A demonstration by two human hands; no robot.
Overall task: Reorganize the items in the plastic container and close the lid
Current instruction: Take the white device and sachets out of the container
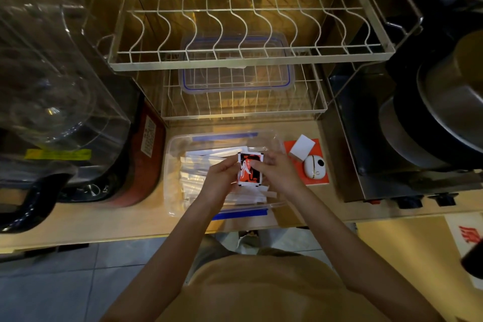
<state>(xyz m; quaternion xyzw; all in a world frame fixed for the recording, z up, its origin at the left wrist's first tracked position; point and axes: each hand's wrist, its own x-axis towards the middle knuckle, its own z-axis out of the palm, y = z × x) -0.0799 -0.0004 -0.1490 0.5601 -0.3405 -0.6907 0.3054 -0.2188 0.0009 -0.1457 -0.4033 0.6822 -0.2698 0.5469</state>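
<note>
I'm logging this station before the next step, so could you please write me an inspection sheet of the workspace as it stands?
Surface: wooden counter, mostly bare along the front edge.
Job's things: clear plastic container open on the counter, holding white paper-wrapped sticks; its blue-sealed lid lies on the lower wire rack; red and black packet held over the container.
Clutter: orange card with a white block and a small white device on it.
Grippers: left hand and right hand both grip the packet.
Cables: nothing seen.
Surroundings: upper dish rack, metal pots right, clear appliance left.
</note>
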